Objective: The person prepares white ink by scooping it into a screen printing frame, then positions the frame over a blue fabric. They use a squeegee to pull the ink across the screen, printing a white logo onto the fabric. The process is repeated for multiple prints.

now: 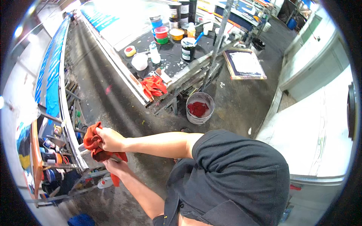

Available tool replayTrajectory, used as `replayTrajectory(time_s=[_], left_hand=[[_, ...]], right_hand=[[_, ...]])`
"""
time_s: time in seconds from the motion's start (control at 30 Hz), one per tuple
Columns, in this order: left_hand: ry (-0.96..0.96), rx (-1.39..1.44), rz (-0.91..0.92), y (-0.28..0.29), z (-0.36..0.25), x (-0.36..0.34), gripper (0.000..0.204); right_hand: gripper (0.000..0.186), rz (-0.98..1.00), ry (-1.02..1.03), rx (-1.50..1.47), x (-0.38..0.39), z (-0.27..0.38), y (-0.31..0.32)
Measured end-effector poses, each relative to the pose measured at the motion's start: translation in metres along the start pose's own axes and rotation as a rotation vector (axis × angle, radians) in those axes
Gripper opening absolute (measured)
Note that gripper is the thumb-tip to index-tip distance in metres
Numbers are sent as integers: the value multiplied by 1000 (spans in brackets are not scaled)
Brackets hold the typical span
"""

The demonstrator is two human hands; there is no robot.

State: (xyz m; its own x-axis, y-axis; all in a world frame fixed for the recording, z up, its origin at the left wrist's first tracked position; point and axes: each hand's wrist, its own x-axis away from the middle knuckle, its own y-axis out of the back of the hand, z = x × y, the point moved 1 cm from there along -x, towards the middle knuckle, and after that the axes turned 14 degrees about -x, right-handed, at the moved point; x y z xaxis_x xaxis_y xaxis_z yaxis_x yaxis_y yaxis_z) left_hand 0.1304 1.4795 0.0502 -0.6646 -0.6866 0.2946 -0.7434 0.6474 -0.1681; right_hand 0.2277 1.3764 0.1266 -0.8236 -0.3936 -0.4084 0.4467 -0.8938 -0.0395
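Note:
An orange-red cloth (91, 138) is bunched up at the lower left, beside the metal end of the long printing table. My right hand (111, 140) is closed on its upper part, thumb on top, with the arm stretched across from the right. My left hand (115, 165) is closed below it, gripping the lower folds, and part of the cloth hangs down past it. Something grey shows between the folds near my left hand, too covered to make out. The hands are slightly apart, one above the other.
A dark worktable (173, 62) holds tubs, bottles and another red rag (154, 86). A bucket with red contents (198, 110) stands on the floor (233, 109). A framed screen (245, 64) is at right, near white cabinets (309, 139). A cluttered shelf (36, 158) is at left.

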Motion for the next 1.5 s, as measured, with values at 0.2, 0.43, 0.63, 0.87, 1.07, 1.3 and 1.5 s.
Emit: replayTrajectory(time_s=[0.2,0.43,0.63,0.87,1.07,1.3,1.5], left_hand=[[-142,-4,112,20,-61,30,68],[-538,-490,217,-2,-67,54,55],[-444,-490,364,-4,-67,91,39],[-372,-412,383,-21,-29,93,44],[-250,-475,370,-48,-25,83,47],[178,-110,458,-34,29,60,49],[305,-230,129,-57,62,66,56]], right_hand=[[28,-200,196,-39,-34,-6,38],[33,-81,296,164,-18,24,44],[30,239,-82,-109,-62,46,78],[29,-461,-247,-513,-56,-8,131],[33,-147,60,-225,-15,-3,125],[25,-598,365,-9,-28,-24,246],[48,-917,328,234,-50,-69,383]])
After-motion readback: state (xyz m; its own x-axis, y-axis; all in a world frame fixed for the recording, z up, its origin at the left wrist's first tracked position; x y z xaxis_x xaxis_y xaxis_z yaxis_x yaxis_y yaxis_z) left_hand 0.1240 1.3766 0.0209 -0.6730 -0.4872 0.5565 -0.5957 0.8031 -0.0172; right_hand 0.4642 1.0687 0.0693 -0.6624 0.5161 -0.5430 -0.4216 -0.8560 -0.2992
